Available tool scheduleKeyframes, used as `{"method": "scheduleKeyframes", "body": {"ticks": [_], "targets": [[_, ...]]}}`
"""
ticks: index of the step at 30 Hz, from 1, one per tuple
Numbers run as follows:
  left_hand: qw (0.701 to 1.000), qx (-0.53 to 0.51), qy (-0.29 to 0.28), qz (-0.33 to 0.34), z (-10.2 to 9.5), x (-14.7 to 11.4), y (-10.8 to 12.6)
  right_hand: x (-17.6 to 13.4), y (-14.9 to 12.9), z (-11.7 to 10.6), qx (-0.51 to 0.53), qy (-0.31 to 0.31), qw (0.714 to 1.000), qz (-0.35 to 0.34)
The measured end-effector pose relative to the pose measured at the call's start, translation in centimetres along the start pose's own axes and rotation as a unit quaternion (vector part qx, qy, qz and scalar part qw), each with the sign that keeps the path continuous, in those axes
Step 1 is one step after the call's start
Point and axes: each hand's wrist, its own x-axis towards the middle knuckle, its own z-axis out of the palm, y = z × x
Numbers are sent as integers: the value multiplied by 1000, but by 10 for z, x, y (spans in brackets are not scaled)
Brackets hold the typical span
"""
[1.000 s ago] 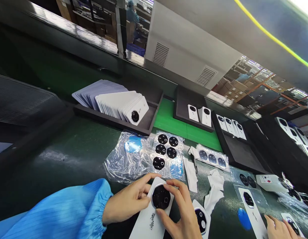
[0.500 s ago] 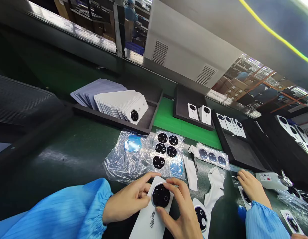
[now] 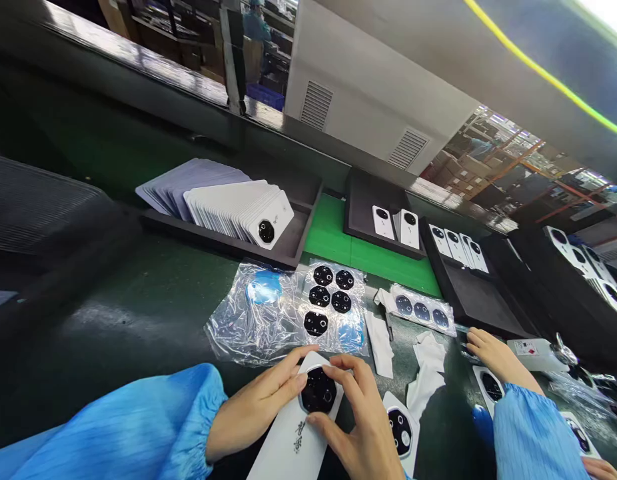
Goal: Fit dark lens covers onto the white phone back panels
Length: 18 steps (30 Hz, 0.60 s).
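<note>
A white phone back cover (image 3: 288, 448) with dark lettering lies tilted in front of me, its lower end out of the frame. A black camera lens cover (image 3: 319, 391) sits in the ring near its top. My left hand (image 3: 258, 408) holds the phone back cover along its left edge, thumb at the lens cover's upper left rim. With thumb and forefinger, my right hand (image 3: 356, 420) grips the lens cover's right and lower rim. Beyond them, a clear plastic sheet (image 3: 358, 287) carries several black lens covers. Another white phone back cover (image 3: 408, 460) lies right of my right hand.
A black tray (image 3: 208, 240) holds a fanned stack of white covers. More trays (image 3: 383, 243) stand along the back right. White wipes (image 3: 378, 343) and a bottle (image 3: 533, 353) lie on the bench. A co-worker's hand (image 3: 498, 357) works at the right.
My left thumb has moved up from beside the lens cover to its upper left rim. My right hand keeps its grip. The co-worker's hand shows more of the phone cover below it.
</note>
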Motion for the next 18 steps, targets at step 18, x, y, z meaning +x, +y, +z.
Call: {"method": "scheduleKeyframes", "body": {"ticks": [18], "targets": [[997, 65, 50, -14, 9, 0, -4, 12, -11, 6, -21, 65, 996, -50]]}}
